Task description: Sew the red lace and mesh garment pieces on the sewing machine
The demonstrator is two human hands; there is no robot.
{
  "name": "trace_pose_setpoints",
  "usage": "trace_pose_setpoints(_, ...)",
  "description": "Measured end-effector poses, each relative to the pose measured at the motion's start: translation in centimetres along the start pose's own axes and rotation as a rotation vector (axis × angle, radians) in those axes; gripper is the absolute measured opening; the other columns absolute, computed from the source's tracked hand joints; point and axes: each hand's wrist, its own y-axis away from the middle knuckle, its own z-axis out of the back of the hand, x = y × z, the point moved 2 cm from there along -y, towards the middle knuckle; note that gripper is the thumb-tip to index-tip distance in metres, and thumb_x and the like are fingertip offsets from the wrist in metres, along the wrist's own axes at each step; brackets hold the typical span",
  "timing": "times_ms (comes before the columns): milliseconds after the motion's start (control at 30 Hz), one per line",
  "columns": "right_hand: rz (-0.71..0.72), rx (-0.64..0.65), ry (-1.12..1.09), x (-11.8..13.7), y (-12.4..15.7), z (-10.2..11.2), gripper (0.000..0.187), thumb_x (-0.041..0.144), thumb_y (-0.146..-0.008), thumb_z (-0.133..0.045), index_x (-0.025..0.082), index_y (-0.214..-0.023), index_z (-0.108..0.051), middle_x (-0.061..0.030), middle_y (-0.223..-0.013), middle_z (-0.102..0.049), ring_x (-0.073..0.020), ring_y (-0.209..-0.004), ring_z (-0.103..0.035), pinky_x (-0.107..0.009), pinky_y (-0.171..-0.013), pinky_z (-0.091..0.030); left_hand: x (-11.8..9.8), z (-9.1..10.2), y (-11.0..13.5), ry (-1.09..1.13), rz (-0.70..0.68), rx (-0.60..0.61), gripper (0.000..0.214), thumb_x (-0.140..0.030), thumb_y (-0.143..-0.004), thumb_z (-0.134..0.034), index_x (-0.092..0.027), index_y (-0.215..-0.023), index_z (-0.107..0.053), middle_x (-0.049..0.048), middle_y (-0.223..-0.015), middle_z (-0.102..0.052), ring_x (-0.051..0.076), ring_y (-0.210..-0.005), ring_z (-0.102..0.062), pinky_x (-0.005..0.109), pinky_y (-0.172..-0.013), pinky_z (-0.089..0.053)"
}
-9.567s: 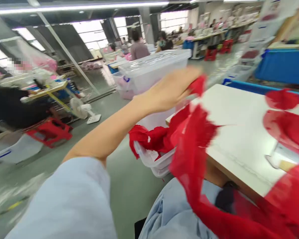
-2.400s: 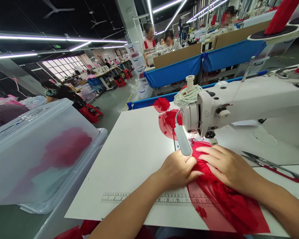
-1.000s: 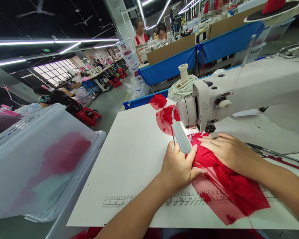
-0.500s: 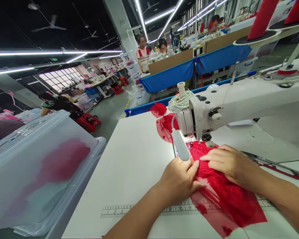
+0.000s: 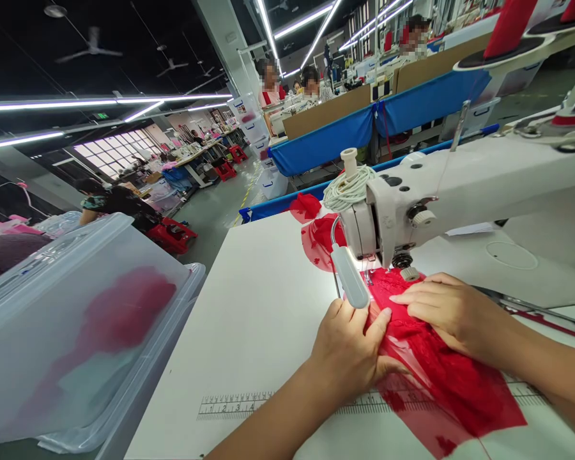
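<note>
A piece of red lace and sheer mesh fabric (image 5: 464,383) lies in folds under the head of a white sewing machine (image 5: 479,185). At the fabric's left edge is my left hand (image 5: 347,345), its fingers bent and closed on that edge; some fingertips are hidden by a small grey lamp (image 5: 349,278). On top of the fabric rests my right hand (image 5: 448,313), palm down, with fingers stretched out flat toward the presser foot (image 5: 368,276). More red mesh (image 5: 316,246) lies behind the machine head.
A ruler scale (image 5: 234,406) is printed along the white table (image 5: 191,358). Dark-bladed scissors (image 5: 536,310) lie beyond my right forearm. To the left stands a clear plastic bin (image 5: 76,319) with red fabric showing inside. Red thread cones (image 5: 508,29) stand upper right; other people sit further off.
The view has shifted slightly, so the machine and both hands appear a little further right. Both hands stay on the red fabric, in nearly the same pose.
</note>
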Motion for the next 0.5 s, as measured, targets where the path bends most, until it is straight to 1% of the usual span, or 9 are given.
trace_pose_setpoints(133, 0.018, -0.027, 0.001, 0.01, -0.03, -0.04, 0.036, -0.004, -0.072, -0.043, 0.022, -0.084, -0.065, -0.0069, -0.103, -0.078, -0.0207, -0.097, -0.07, -0.04, -0.093, -0.049, 0.18, -0.17, -0.04, 0.005, 0.026, 0.014, 0.082, -0.075, -0.099, -0.019, -0.016, -0.133, -0.066, 0.0167, -0.109, -0.071, 0.024, -0.08, -0.06, 0.037, -0.074, -0.042)
trace_pose_setpoints(300, 0.026, -0.051, 0.025, -0.08, -0.2, -0.29, 0.036, -0.004, -0.074, -0.043, 0.021, -0.088, -0.064, -0.0078, -0.105, -0.078, -0.0214, -0.098, -0.071, -0.04, -0.096, -0.051, 0.51, -0.14, -0.18, 0.033, 0.048, -0.059, 0.086, -0.069, -0.102, -0.007, -0.016, -0.131, -0.068, 0.0142, -0.1, -0.073, 0.023, -0.078, -0.059, 0.037, -0.074, -0.04)
trace_pose_setpoints(400, 0.023, -0.055, 0.041, -0.13, -0.38, -0.39, 0.035, -0.003, -0.074, -0.044, 0.02, -0.088, -0.067, -0.0088, -0.106, -0.078, -0.0222, -0.098, -0.072, -0.042, -0.097, -0.053, 0.74, -0.35, -0.18, 0.014, 0.056, -0.017, 0.083, -0.07, -0.102, -0.013, -0.016, -0.133, -0.066, 0.0151, -0.102, -0.073, 0.024, -0.08, -0.059, 0.037, -0.076, -0.04)
trace_pose_setpoints(500, 0.037, -0.071, 0.057, -0.11, -0.68, -0.3, 0.039, -0.004, -0.073, -0.042, 0.02, -0.089, -0.069, -0.0097, -0.109, -0.078, -0.0222, -0.1, -0.072, -0.041, -0.097, -0.054, 0.97, -0.67, -0.12, 0.008, 0.062, 0.009, 0.08, -0.071, -0.102, -0.018, -0.016, -0.134, -0.066, 0.0168, -0.106, -0.072, 0.027, -0.088, -0.062, 0.039, -0.08, -0.04)
